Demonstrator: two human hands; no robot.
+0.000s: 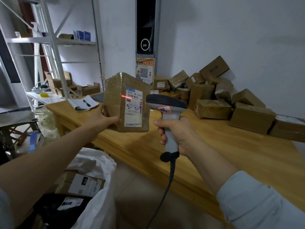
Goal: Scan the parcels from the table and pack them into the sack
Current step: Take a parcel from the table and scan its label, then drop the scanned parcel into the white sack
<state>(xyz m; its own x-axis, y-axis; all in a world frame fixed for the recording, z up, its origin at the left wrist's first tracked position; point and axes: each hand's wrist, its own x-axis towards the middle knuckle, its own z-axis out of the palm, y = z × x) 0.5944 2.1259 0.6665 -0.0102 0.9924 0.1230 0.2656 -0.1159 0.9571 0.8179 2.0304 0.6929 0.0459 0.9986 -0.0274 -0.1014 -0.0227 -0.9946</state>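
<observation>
Parcel [127, 103], gripped upright above the tabletop [214, 146] by the left hand [102, 118], faces the scanner [166, 104] clenched in the right hand [175, 134], with the sack [99, 204] below the left arm.

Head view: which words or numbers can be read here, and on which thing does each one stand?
"501E- M1 A218": printed on the label of the held parcel.
"2- 2-": blue handwriting, same label.
"010": label of a parcel in the sack.
Scanner sticker, wall poster, other parcel labels: too blurred to read.
</observation>
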